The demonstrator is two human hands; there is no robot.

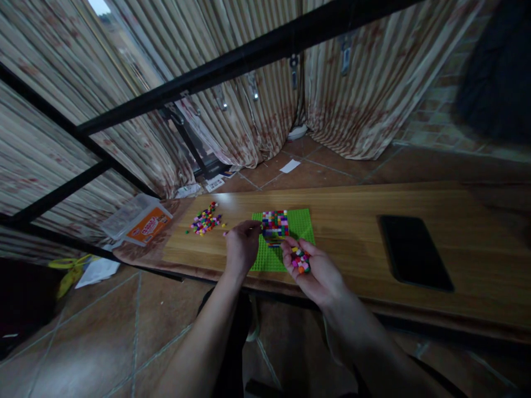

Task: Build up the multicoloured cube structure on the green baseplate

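Grip first: our right hand (316, 271) is cupped palm up around a handful of bricks (301, 264), thumb side towards the middle, while our left hand (243, 246) brings its fingertips in at the left edge of the brick patch (275, 222). Whether those fingertips pinch a brick, we cannot tell from here.

Out to the big stuff: striped curtains (257, 132) hang beyond, and before us runs the long wooden table (348, 221). Over on our right lies a dark flat device (415, 251), well apart from the action; away at the left end sits a clear plastic box (145, 224) with an orange front.

Down in size now, and here's the green baseplate (302, 225), flat on the table between our hands. So how far along are we? That patch, many colours packed tight, fills the far middle of the plate. Bare green shows to its right and on the near side, so a good share looks uncovered; the nearest rows are partly hidden by our fingers. Plenty of loose supply, too: a brick pile (205, 221) lies off to the left, with a few strays beside it.
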